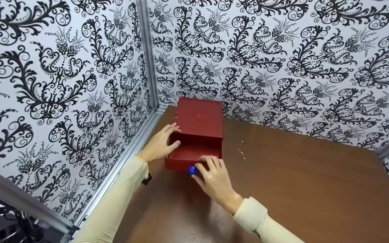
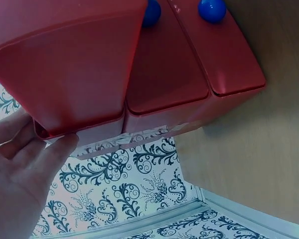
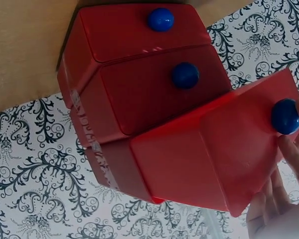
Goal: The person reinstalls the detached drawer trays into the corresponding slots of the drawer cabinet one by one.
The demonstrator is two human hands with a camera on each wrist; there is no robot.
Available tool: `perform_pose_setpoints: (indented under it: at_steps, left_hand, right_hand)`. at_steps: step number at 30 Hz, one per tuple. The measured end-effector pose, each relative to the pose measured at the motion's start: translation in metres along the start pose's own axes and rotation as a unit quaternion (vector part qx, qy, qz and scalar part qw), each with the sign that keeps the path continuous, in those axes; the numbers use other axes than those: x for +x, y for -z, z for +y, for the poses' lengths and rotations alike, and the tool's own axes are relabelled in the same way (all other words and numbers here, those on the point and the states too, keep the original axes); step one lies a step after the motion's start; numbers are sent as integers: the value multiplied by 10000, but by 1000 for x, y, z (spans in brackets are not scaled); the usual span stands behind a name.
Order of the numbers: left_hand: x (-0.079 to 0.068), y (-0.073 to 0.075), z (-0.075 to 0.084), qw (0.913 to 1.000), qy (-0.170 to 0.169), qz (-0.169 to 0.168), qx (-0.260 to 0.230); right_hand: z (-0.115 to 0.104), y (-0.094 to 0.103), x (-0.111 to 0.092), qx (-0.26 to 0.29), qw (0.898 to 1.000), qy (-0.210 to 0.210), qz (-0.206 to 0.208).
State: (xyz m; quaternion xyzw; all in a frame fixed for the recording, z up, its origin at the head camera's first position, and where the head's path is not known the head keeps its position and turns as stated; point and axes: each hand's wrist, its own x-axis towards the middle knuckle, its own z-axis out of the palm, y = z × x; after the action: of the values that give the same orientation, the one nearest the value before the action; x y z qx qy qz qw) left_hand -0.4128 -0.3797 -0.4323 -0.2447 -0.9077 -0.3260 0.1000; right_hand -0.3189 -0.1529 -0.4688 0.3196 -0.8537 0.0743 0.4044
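Note:
A red drawer cabinet [image 1: 199,116] stands on the table, with three drawers stacked one above another. Its top drawer [image 1: 189,153] is pulled out, and the bare red floor shows inside. My right hand [image 1: 216,180] pinches that drawer's round blue knob [image 3: 286,117] between thumb and fingers. At the cabinet's upper left front corner, my left hand [image 1: 159,143] grips the edge, fingers over the top and thumb by the opening. The middle drawer [image 3: 159,94] and bottom drawer [image 3: 124,35] are pushed in, each with a blue knob.
The brown table [image 1: 299,182] extends to the right of the cabinet. Several small pale specks [image 1: 241,153] lie on it there. Patterned walls [image 1: 265,50] rise behind and to the left, with a metal post [image 1: 149,54] at their corner.

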Motion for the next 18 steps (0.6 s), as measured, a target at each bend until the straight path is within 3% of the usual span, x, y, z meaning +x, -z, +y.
perform_pose_setpoints:
  at_steps: [10,18]
  left_hand:
    - [-6,4,5,9965,321,-758,157]
    - [-7,7,7,9937,389,-977,386]
  right_hand:
    - [9,-2,-2,261,9993,245,66]
    - [18,0,0,403,9989,237,58]
